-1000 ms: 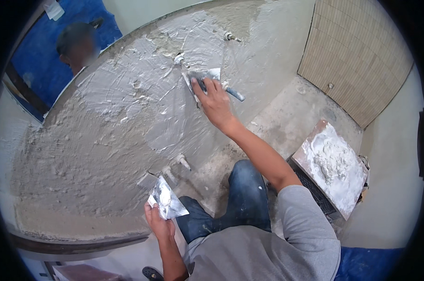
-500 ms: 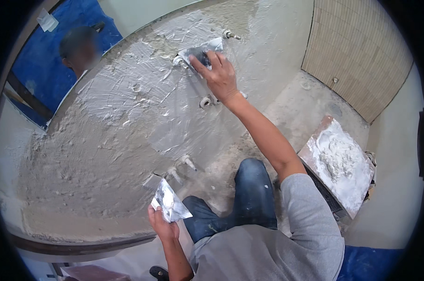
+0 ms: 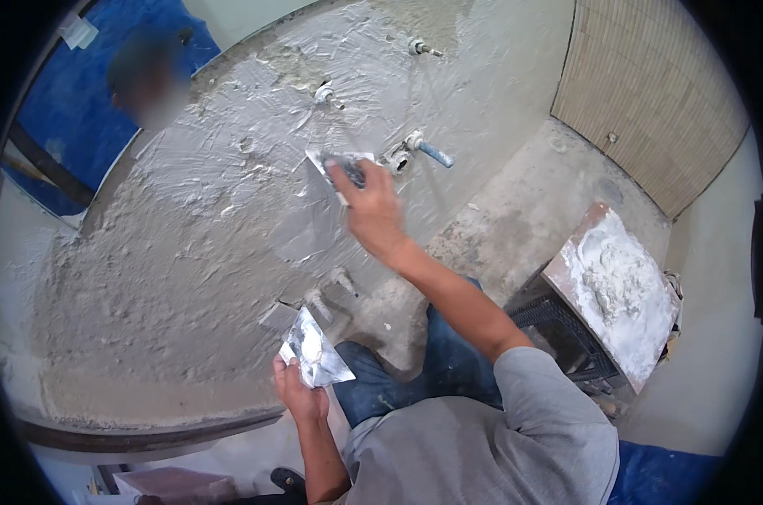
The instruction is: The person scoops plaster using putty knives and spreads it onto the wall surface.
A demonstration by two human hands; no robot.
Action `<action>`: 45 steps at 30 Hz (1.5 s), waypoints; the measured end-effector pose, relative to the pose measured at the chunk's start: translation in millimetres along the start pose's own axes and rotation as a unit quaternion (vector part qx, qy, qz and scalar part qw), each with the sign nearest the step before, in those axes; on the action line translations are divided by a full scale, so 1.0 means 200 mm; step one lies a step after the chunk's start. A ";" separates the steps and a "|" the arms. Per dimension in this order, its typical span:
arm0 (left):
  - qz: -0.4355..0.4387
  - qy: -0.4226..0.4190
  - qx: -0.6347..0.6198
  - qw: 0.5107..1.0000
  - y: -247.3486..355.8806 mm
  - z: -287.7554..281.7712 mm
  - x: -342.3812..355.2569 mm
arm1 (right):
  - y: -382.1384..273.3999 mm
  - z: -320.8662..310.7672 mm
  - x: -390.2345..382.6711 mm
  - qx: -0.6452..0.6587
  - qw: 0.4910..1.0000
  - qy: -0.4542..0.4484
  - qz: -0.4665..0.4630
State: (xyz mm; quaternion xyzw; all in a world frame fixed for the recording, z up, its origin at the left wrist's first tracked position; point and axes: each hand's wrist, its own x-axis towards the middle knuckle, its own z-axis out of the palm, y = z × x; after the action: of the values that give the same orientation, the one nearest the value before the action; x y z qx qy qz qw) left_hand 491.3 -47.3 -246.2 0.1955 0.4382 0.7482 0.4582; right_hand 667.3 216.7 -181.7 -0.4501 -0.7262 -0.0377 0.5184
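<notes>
My right hand (image 3: pixel 375 215) grips a wide metal putty knife (image 3: pixel 360 158), its blade laid against the wall (image 3: pixel 255 168), which bears wet grey-white plaster with ridged strokes. Beside the blade are a round pipe opening (image 3: pixel 398 160) and a fitting with a blue plug (image 3: pixel 432 151). Lower down, near my knees, my left hand (image 3: pixel 301 396) holds another metal putty knife (image 3: pixel 331 366), with a lump of white plaster (image 3: pixel 311 345) on its blade. The handles are mostly hidden by my fingers.
A board (image 3: pixel 599 212) heaped with white plaster lies on a black crate (image 3: pixel 567 332) at the right. Pipe stubs (image 3: pixel 417 47) stick out of the wall. A tiled panel (image 3: pixel 651 101) stands far right. Upper left, a person's head (image 3: pixel 150 80) shows against blue sheeting.
My right hand has brought its putty knife down the wall, from between the upper pipe stubs to left of the pipe opening. My left hand has shifted only slightly.
</notes>
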 end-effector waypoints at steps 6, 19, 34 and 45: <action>0.002 0.019 0.008 1.000 0.02 -0.02 -0.01 | 0.18 -0.17 0.20 0.032 0.991 0.110 0.064; -0.004 0.009 0.007 1.000 0.00 -0.04 -0.03 | 0.16 0.04 0.35 -0.034 0.992 0.115 0.035; 0.051 0.040 -0.021 0.998 -0.03 0.25 0.10 | -0.16 -0.22 -0.42 0.495 0.839 -0.113 0.196; 0.018 0.084 -0.115 0.990 -0.12 0.43 0.10 | -0.05 -0.48 -0.63 0.245 0.922 -0.260 -0.152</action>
State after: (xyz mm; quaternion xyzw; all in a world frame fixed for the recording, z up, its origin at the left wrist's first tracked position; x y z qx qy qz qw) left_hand 554.0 15.1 -222.3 0.0858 0.3824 0.8156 0.4257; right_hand 737.2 84.0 -232.8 -0.1874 -0.8814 0.1817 0.3936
